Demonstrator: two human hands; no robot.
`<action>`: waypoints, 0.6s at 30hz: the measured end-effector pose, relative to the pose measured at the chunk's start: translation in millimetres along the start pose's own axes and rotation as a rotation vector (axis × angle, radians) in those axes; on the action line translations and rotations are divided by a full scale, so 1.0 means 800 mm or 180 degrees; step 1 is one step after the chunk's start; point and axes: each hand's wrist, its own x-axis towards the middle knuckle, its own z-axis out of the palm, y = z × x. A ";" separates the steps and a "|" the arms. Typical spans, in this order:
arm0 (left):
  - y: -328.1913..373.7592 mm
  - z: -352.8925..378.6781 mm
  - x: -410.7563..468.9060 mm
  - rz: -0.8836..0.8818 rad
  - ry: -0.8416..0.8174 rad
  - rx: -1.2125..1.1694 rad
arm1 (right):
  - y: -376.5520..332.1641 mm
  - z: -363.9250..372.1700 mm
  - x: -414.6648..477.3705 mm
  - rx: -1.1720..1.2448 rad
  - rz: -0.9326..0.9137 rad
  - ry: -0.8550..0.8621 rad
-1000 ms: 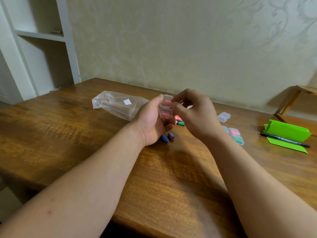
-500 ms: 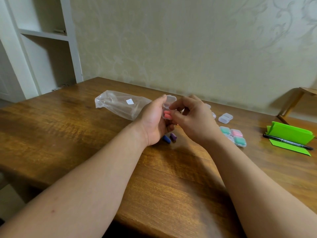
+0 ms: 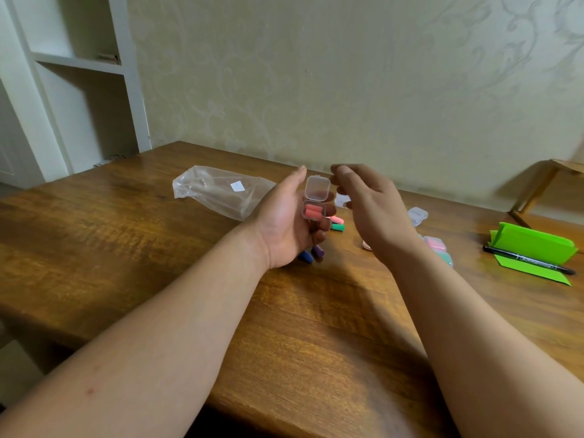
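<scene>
Now gripping a small clear hinged case in the left hand, raised above the wooden table, with fingers curled behind it, thumb straight up and the lid swung open. Keeping two coral foam earplugs in its lower half. Hovering just right of the lid with the right hand, loose-fingered, grasping nothing, apart from the case. Below, on the table: pink and green earplugs, blue and purple earplugs under the left palm, a clear plastic bag far left, more small cases past the right hand, a green folded card with a black marker on it.
</scene>
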 end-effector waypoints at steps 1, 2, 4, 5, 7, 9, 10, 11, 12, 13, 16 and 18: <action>0.000 -0.001 0.001 0.0002 -0.0038 -0.0006 | -0.001 0.001 -0.002 -0.0021 -0.0005 -0.0134; -0.001 -0.002 0.002 0.0007 -0.0046 -0.0024 | -0.003 0.002 -0.005 -0.0025 -0.0023 -0.0244; -0.001 -0.006 0.005 -0.0009 -0.0003 -0.0112 | -0.006 0.003 -0.007 -0.0035 -0.0084 -0.0334; 0.000 -0.007 0.006 -0.0019 0.0019 -0.0179 | -0.008 0.003 -0.008 -0.0076 -0.0123 -0.0368; 0.002 -0.010 0.005 0.0008 0.0023 -0.0312 | -0.009 0.004 -0.011 -0.0226 -0.0206 -0.0508; 0.003 -0.011 0.003 0.0035 0.0007 -0.0407 | -0.004 0.007 -0.014 -0.0462 -0.0355 -0.0689; 0.005 -0.011 0.002 0.0020 -0.0004 -0.0474 | -0.002 0.009 -0.016 -0.0640 -0.0449 -0.0759; 0.006 -0.011 0.002 0.0008 -0.0004 -0.0509 | 0.000 0.011 -0.017 -0.0817 -0.0540 -0.0783; 0.006 -0.012 0.002 0.0014 0.0013 -0.0506 | 0.002 0.013 -0.018 -0.0921 -0.0601 -0.0769; 0.006 -0.012 0.003 0.0031 0.0028 -0.0477 | 0.002 0.014 -0.018 -0.0975 -0.0628 -0.0720; 0.002 -0.010 0.006 0.0153 0.0105 -0.0323 | 0.001 0.013 -0.017 -0.0940 -0.0675 -0.0545; -0.002 -0.008 0.009 0.0300 0.0139 -0.0138 | 0.002 0.011 -0.017 -0.0943 -0.0653 -0.0544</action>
